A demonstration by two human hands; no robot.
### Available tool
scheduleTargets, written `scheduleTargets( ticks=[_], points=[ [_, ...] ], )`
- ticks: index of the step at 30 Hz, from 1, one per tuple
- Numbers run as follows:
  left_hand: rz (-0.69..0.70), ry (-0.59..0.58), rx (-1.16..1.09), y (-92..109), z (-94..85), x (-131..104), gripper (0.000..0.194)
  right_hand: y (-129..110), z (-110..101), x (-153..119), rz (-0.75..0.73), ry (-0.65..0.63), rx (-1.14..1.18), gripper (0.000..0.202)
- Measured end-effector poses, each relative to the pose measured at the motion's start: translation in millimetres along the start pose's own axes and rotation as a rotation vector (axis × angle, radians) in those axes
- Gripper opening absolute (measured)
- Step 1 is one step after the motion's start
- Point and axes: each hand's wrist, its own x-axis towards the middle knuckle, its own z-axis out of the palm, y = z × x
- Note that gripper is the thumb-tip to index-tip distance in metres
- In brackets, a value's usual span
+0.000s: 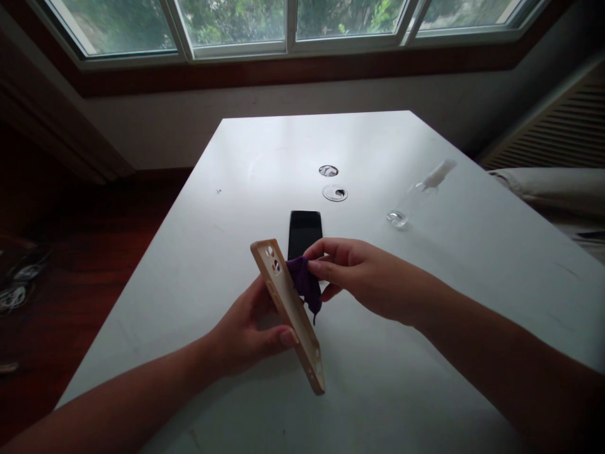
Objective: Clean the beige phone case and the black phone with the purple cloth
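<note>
My left hand [258, 328] grips a tan phone case [293, 309] by its long edge, thumb at the lower side, the case standing tilted above the table. Its camera cutouts are near the top end. Pinched between thumb and fingers of my right hand [343, 265] is a purple cloth [305, 280], bunched up close against the inner side of the case. Behind them a black smartphone [305, 230] lies flat on the table, its near end hidden by my hands and the cloth.
On the white table [265, 157] lie a round disc [335, 193] and another round, shiny piece [328, 171]. A clear spray bottle [416, 195] is at the right. Beyond the far edge is a window [236, 25]; cables [19, 290] are at the left.
</note>
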Motion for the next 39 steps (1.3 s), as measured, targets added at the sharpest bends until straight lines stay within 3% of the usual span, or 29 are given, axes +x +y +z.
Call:
scheduleTargets(
  ticks=[8, 17, 21, 26, 29, 32, 35, 39],
  points=[
    [0.005, 0.007, -0.031, -1, 0.6, 0, 0.072, -7, 1, -3, 0.069, 0.011, 0.144, 0.018],
    [0.017, -0.016, 0.049, 3, -1.3, 0, 0.071, 1, 5, -1, -0.029, -0.016, 0.073, 0.029],
    [0.015, -0.024, 0.103, 7, -2.8, 0, 0.070, 7, 14, 3, -0.107, 0.085, 0.035, 0.029],
    [0.032, -0.035, 0.164, 11, -3.8, 2, 0.075, 12, 23, 6, -0.183, 0.118, -0.025, 0.030],
    [0.040, -0.026, 0.159, 11, -3.8, 2, 0.074, 10, 24, 4, -0.222, 0.234, -0.107, 0.031],
    [-0.002, -0.026, 0.143, 11, -3.7, 1, 0.078, 5, 23, 3, -0.270, 0.325, -0.024, 0.031],
    [-0.030, -0.018, 0.148, 11, -3.3, 0, 0.079, 3, 23, 1, -0.316, 0.280, 0.080, 0.029],
    [0.000, -0.020, 0.120, 13, -2.3, 1, 0.066, 4, 26, -3, -0.311, 0.226, 0.010, 0.030]
  ],
)
